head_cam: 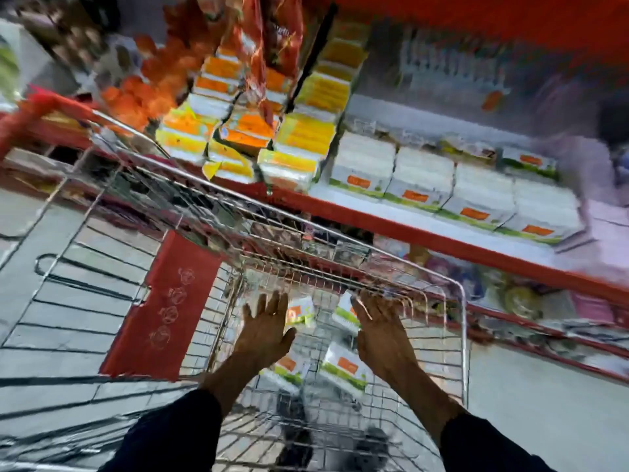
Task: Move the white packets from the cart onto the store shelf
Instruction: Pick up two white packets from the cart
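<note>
White packets [344, 368]: four visible, lying loose on the wire floor of the cart [456, 301], each with a green band and an orange label. Two lay far in, between the fingertips; two nearer the wrists. They sat tilted at odd angles, probably tipped in rather than stacked.

Left hand [263, 332]: fingers spread, palm down, empty, hovering over the packets. Right hand [381, 330]: also spread wide and empty; its fingertips lay near the far wire wall, beside one packet. Whether it touched that packet could not be told. Both hands appeared poised to gather packets from either side, a two-handed scoop being the likely reason for the matched reach.

Store shelf [408, 229]: red-edged, just beyond the cart. A row of matching white packets [422, 180] already stood there side by side, labels facing out, presumably for display. Orange and yellow packs [299, 141] were stacked to their left.

Writing: motion blur made every label unreadable; no brand could be made out. The red panel [177, 301] inside the cart bore faint round emblems, illegible.
</note>
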`<state>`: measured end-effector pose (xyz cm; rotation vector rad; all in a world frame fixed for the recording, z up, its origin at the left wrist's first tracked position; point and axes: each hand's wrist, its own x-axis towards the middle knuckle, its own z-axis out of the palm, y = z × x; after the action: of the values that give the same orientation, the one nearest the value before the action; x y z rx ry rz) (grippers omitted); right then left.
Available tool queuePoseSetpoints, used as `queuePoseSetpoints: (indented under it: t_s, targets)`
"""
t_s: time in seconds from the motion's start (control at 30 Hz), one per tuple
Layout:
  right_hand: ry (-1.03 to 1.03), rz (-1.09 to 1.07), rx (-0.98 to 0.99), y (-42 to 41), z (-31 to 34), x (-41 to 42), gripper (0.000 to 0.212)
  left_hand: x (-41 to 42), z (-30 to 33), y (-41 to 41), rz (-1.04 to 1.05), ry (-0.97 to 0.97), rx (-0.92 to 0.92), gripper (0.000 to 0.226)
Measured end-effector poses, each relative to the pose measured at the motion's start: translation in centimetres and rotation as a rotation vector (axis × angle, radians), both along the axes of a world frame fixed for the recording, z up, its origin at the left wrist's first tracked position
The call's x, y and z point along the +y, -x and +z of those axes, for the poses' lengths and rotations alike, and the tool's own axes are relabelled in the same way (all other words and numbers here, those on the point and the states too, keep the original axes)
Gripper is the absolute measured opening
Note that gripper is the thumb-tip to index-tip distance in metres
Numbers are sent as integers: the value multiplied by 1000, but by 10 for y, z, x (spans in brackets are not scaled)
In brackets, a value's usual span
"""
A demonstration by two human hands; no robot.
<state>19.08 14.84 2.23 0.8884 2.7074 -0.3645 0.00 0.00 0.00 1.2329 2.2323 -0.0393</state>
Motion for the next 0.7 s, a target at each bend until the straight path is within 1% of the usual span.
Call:
queuePoseSetpoints:
  t_s: [0.07,0.23,0.37,0.47,0.57,0.7]
  targets:
    - [53,-22,-47,11,-17,1,76,7,-19,7,-8,50,-22,77]
    - [109,-56,-126,29,-60,10,72,22,-71,21,-57,133,-48,81]
    - [89,-76,-249,40,-86,23,78,36,-97,31,-56,198,-85,82]
    - [68,-115,-290,42,-101,31,81,43,-107,38,-85,232,-88,78]
    - [61,-133,-360,47,-104,34,85,50,-108,46,-92,226,-66,77]
    - [63,-175,-361,53,-104,38,94,61,-104,56,-135,273,-49,83]
